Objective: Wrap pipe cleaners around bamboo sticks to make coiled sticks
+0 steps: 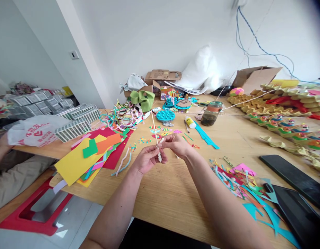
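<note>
My left hand (149, 159) is closed around a thin wooden stick (154, 127) that slants up and away over the table. White fuzzy pipe cleaner (159, 157) is wound on its lower end, below my fingers. At the stick, my right hand (175, 145) pinches a white strand, which looks like the same pipe cleaner; the fingers partly cover it. Just beyond my hands lie colourful paper fish (166, 129) and small heaps of confetti dots (141, 140). A pink and a blue pipe cleaner (126, 164) rest on the wood left of my left hand.
Coloured paper sheets (69, 166) spread at left, near a pipe cleaner heap (126, 117). Beyond are a glue bottle (190, 122), a blue paper plate (165, 116) and a glass jar (211, 114). Paper scraps (240, 176), a phone (292, 178) and egg trays (269, 103) lie right. Another person's hand (4, 140) shows far left.
</note>
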The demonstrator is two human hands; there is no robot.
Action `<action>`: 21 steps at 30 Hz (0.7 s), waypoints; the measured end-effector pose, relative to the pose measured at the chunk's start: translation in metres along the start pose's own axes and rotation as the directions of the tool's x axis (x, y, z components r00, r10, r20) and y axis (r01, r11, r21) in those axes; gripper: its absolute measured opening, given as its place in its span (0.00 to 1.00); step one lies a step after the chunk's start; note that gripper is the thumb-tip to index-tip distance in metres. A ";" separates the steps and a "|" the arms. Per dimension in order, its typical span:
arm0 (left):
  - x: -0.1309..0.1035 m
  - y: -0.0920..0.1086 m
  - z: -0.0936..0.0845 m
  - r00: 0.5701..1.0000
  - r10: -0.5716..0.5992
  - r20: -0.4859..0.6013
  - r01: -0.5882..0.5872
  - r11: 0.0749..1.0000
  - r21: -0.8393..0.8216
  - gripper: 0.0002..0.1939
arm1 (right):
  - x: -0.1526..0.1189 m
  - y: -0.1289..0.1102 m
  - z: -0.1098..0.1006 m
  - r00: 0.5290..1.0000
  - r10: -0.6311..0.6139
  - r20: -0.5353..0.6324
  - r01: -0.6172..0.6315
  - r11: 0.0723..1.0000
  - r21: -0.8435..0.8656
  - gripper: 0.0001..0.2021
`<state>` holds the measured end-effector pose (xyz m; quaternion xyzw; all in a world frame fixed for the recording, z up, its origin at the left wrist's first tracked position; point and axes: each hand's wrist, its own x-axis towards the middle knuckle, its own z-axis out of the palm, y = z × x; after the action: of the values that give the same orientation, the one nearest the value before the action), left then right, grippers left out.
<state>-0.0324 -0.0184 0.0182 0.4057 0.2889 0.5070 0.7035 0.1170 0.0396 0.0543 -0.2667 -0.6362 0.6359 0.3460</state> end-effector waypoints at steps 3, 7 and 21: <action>0.005 -0.004 0.001 0.986 0.080 -0.148 -0.069 0.994 0.080 0.13 | 0.002 0.002 -0.001 0.993 -0.009 -0.118 -0.013 0.982 -0.188 0.11; 0.009 -0.008 0.003 0.923 0.209 -0.324 -0.143 0.966 0.215 0.15 | 0.004 0.005 -0.001 0.989 -0.016 -0.146 -0.035 0.939 -0.342 0.12; 0.005 -0.003 0.003 0.983 0.093 -0.155 -0.091 0.996 0.024 0.10 | 0.002 0.002 0.001 0.994 -0.025 -0.110 0.008 0.989 -0.150 0.10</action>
<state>-0.0277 -0.0151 0.0173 0.3838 0.3283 0.5667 0.6510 0.1151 0.0402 0.0529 -0.3215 -0.6639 0.5678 0.3654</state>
